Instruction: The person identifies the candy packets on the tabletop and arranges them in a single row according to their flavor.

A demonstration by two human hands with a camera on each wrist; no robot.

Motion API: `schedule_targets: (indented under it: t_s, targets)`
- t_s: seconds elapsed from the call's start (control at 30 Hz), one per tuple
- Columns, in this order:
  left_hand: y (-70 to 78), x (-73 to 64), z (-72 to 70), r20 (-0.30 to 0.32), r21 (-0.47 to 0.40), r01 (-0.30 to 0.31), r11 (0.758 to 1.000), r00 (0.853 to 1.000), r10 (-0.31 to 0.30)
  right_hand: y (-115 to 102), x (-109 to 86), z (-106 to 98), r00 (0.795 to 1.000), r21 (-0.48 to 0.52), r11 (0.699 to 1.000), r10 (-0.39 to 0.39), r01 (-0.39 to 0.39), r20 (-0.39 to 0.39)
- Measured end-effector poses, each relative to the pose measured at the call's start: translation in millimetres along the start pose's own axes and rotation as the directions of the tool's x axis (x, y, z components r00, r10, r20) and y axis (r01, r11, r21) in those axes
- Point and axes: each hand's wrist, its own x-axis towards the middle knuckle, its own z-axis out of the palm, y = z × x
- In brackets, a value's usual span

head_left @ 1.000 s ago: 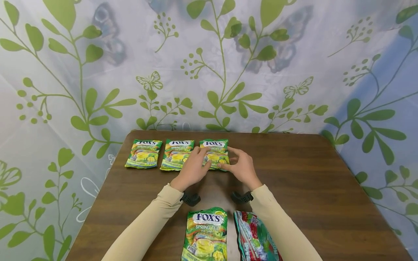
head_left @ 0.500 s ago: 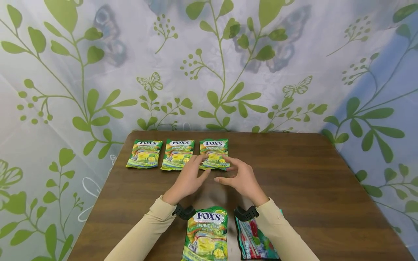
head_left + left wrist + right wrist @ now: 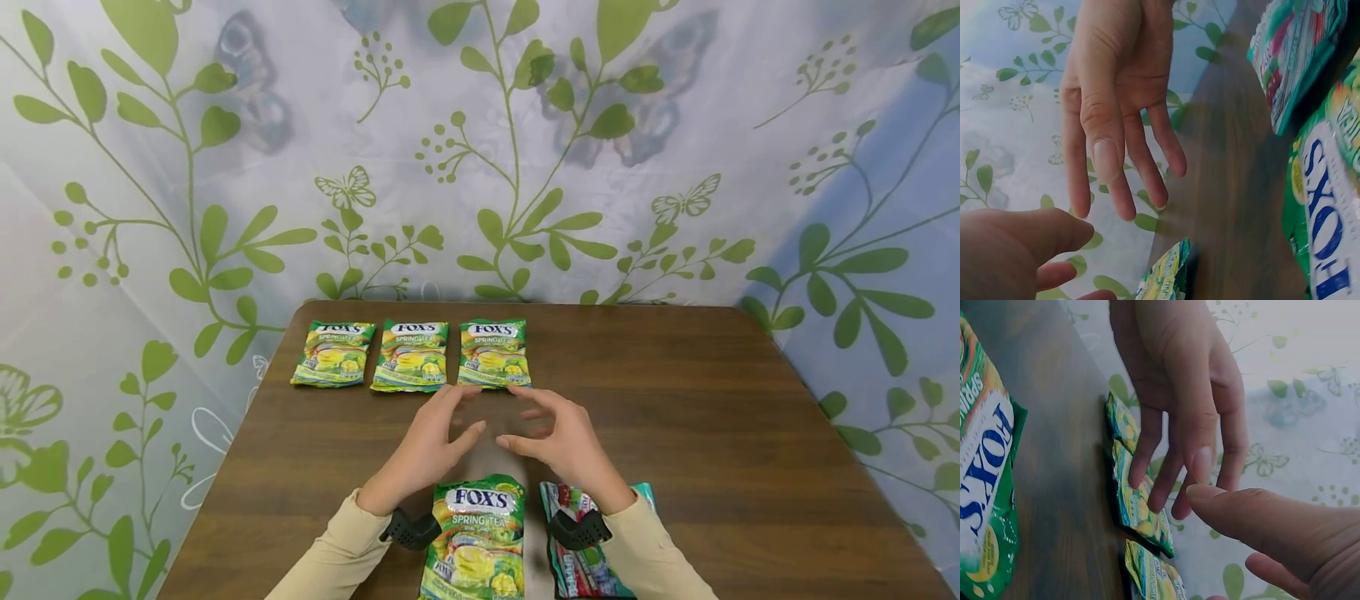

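The end packet, a small green Fox's bag, lies flat on the desk at the right end of a row of three, its print upright to the person. Its long axis is judged to run away from the person, though foreshortening leaves this uncertain.

The governing relation: this packet lies straight ahead of the fingers, beyond the tips, its near edge facing the gap between the hands. The left hand stands toward its near left corner, the right hand toward its near right corner; neither is plainly nearer. Contact with the edge cannot be confirmed. The fingers of both hands are spread and gently bent, thumbs apart from them, with nothing held; palms face each other.

To the left in the row lie the middle packet and the far-left packet, a narrow gap after each.

Toward the person, the large packet lies between the forearms, long axis fore and aft, its top edge just below the thumbs in the head view. Beside it, partly hidden by the right wrist, lies the turquoise-and-red packet. A leaf-printed cloth hangs behind the desk
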Motion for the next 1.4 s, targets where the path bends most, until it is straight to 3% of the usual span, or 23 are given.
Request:
schedule_targets:
  t_s: [0.27,0.77,1.03,1.23,1.4]
  targets:
    - [-4.4,-15.4,0.2,-0.017,-0.08,-0.019,0.997,1.0,0.018,2,-14.5,4,1.0,0.035,0.999,-0.001,0.001,-0.012]
    - [-4.4,-52.2,0.5,0.032,-0.217,0.118,0.969,0.993,-0.113,4,-54.7,17,0.996,0.117,0.99,0.082,-0.078,-0.034]
    - [-7.2,-73.6,2.6,0.033,-0.212,0.124,0.969,0.992,-0.12,8,-71.1,20,0.991,0.091,0.987,0.133,-0.131,-0.01]
    - [-7.0,-92.0,1.3,0.012,-0.186,0.17,0.968,0.985,-0.17,12,-82.0,23,0.986,0.092,0.982,0.166,-0.168,0.033]
    - [-8.0,-98.1,0.1,0.021,-0.178,0.2,0.963,0.98,-0.2,12,-88.4,27,0.983,0.103,0.979,0.167,-0.174,0.069]
